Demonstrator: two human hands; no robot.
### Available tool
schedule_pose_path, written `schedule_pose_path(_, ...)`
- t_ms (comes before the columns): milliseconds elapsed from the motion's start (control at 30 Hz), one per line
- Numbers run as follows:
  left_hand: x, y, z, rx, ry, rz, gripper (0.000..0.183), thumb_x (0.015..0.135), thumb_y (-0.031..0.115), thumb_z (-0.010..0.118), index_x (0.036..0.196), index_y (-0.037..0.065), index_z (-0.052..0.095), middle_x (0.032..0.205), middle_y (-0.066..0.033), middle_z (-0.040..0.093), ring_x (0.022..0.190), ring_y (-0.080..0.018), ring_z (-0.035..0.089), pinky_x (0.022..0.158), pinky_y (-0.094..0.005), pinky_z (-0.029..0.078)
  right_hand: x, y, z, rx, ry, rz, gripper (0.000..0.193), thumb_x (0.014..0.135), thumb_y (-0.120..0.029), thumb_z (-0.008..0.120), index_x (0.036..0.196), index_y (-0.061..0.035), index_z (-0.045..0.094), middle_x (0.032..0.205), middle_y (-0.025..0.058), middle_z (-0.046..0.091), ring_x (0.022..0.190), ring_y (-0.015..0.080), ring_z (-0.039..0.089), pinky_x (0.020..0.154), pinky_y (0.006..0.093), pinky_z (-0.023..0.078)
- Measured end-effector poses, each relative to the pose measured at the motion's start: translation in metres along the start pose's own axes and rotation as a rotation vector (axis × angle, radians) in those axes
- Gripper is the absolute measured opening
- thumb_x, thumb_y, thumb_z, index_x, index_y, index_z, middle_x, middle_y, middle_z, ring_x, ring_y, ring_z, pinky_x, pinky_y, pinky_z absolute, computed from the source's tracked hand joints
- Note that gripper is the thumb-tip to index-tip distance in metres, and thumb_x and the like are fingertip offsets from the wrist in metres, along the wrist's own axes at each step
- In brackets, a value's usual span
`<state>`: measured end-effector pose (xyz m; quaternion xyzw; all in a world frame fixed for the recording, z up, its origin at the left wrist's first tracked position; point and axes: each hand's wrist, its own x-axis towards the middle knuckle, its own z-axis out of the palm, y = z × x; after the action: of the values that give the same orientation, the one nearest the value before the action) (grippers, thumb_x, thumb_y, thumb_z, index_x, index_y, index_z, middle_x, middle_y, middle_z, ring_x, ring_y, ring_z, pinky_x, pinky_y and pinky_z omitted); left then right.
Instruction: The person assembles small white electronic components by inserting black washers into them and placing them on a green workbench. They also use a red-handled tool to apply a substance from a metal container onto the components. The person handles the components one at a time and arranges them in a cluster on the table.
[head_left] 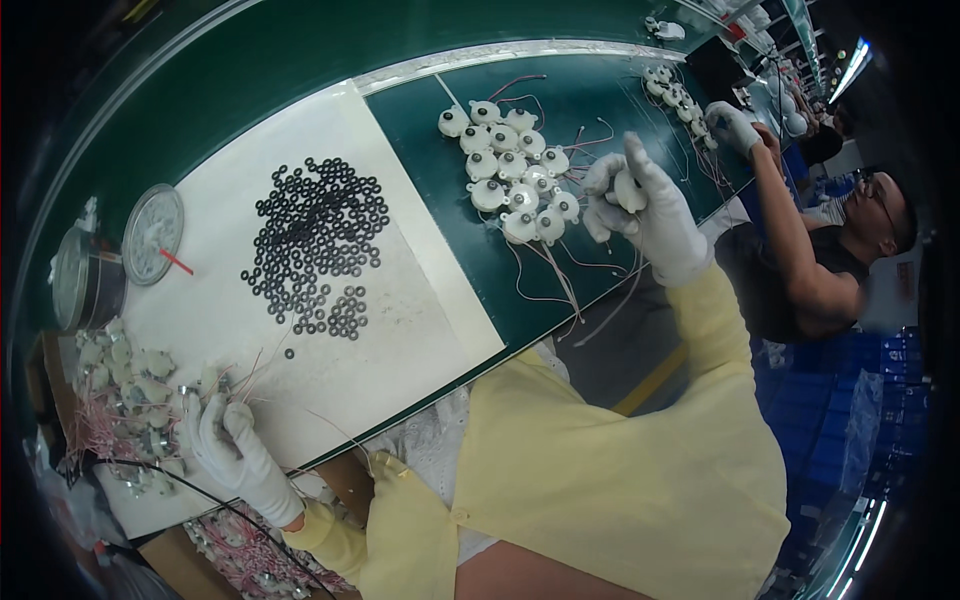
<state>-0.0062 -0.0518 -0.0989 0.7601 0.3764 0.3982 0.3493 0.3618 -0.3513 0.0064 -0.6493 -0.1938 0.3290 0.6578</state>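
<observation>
Fingers of my right hand (660, 212) pinch a white unit (629, 192) beside the cluster (510, 168) on the table (415, 150), my left hand (230, 447) half-curled by the pile (122, 365), hold unclear; I judge this a handling step, calling for clearance from loose wires (562, 278).

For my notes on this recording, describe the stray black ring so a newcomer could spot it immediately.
Start at the white surface, with its wide spread of black rings. From the spread's lower edge, look toward the left hand: the stray ring lies there. Unlike its clustered neighbours, it sits alone, touching no other ring.
</observation>
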Motion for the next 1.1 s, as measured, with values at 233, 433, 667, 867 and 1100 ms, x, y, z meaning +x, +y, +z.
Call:
schedule_pose_path(233,0.004,-0.005,-0.002,0.179,-0.033,0.159,0.024,0.101,0.008,0.057,0.119,-0.007,0.062,0.141,-0.0207,0.049,0.121,-0.0294,0.054,0.087,-0.0329,0.056,-0.002,-0.006,0.008,-0.107,0.174,-0.039,0.053,0.105,-0.047,0.049,0.078,-0.0025,0.056,0.070,0.0047,0.049,0.059,0.0155,0.049,0.055,0.0282,0.037)
schedule_pose_path(433,0.005,0.007,0.000,0.219,-0.028,0.182,0.023,0.100,0.007,0.057,0.118,-0.007,0.062,0.140,-0.0214,0.050,0.123,-0.0308,0.054,0.089,-0.0348,0.056,0.036,-0.008,-0.027,-0.478,0.191,-0.098,0.059,0.104,-0.052,0.049,0.074,-0.0018,0.058,0.073,0.0053,0.052,0.063,0.0151,0.049,0.060,0.0272,0.039)
schedule_pose_path(667,0.009,0.006,-0.004,0.373,-0.045,0.311,0.023,0.100,0.007,0.057,0.118,-0.007,0.062,0.139,-0.0228,0.051,0.126,-0.0339,0.052,0.092,-0.0375,0.056,0.116,0.029,-0.046,-0.814,0.193,-0.295,0.058,0.106,-0.049,0.046,0.090,0.0005,0.073,0.084,0.0093,0.070,0.080,0.0183,0.059,0.079,0.0301,0.048)
schedule_pose_path(867,0.006,0.012,-0.002,0.315,-0.055,0.284,0.022,0.101,0.008,0.056,0.118,-0.005,0.062,0.139,-0.0230,0.050,0.127,-0.0359,0.052,0.094,-0.0393,0.055,0.127,0.047,-0.048,-1.231,0.330,-0.486,0.031,0.099,-0.032,0.062,0.096,-0.0039,0.073,0.084,0.0131,0.073,0.069,0.0283,0.070,0.064,0.0367,0.053)
schedule_pose_path(1100,0.009,0.019,0.001,0.273,0.029,0.310,0.023,0.103,0.010,0.054,0.119,-0.004,0.062,0.134,-0.0252,0.054,0.127,-0.0368,0.053,0.096,-0.0411,0.053,0.128,0.050,-0.055,-1.484,0.391,-0.656,0.027,0.095,-0.034,0.065,0.091,-0.0092,0.073,0.099,0.0111,0.072,0.093,0.0306,0.068,0.080,0.0411,0.053)
